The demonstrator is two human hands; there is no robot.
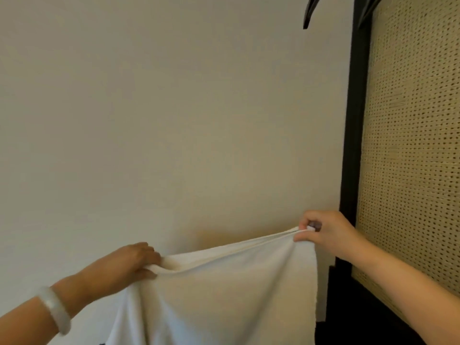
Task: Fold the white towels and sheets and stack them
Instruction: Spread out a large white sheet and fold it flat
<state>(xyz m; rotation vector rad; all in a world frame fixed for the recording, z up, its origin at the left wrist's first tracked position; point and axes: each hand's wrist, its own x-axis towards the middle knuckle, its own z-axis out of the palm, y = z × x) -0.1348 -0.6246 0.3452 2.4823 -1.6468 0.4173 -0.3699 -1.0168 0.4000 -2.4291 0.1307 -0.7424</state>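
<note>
Plain cream wall (161, 120) — dark-framed woven cane panel (413, 145) beside it

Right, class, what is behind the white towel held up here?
Around the white cloth towel, gripped by left hand and right hand, plain beige wall and a black-framed cane panel show. Anything directly behind it is covered.

You're getting no legible txt, labels, brands, nos. or signs here: nothing's reading on the towel (224, 295), bracelet (56, 311), wall (174, 120) or cane panel (410, 145).

White towel (224, 295) between two hands
</note>
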